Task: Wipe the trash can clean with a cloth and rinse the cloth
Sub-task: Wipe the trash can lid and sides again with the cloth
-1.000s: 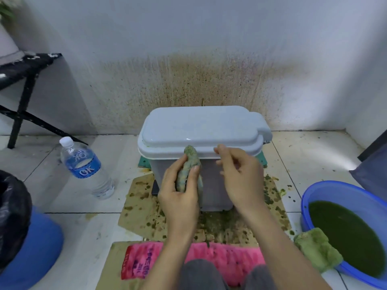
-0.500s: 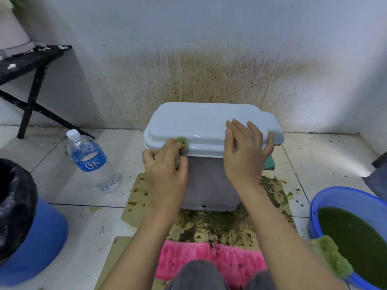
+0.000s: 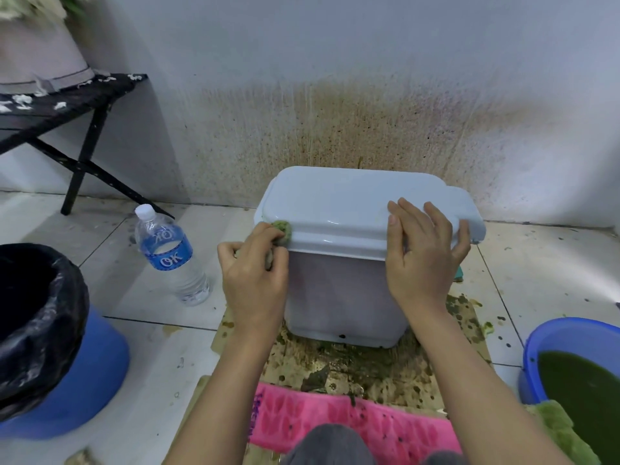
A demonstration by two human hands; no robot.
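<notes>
At the lid's left corner, left hand (image 3: 255, 276) grips the green cloth (image 3: 281, 229) against the trash can (image 3: 345, 297); right hand (image 3: 422, 260) lies flat, fingers spread, on the lid (image 3: 352, 203).

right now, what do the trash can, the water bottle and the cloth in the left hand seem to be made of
Trash can: moulded plastic, likely; pale, glossy lid with sharp highlights along its rim, duller body.
Water bottle: thin clear plastic; see-through, ribbed wall, white cap.
Cloth: soft, nubby fabric or sponge, stained green; only a wad shows past the left hand, so unsure.
</notes>
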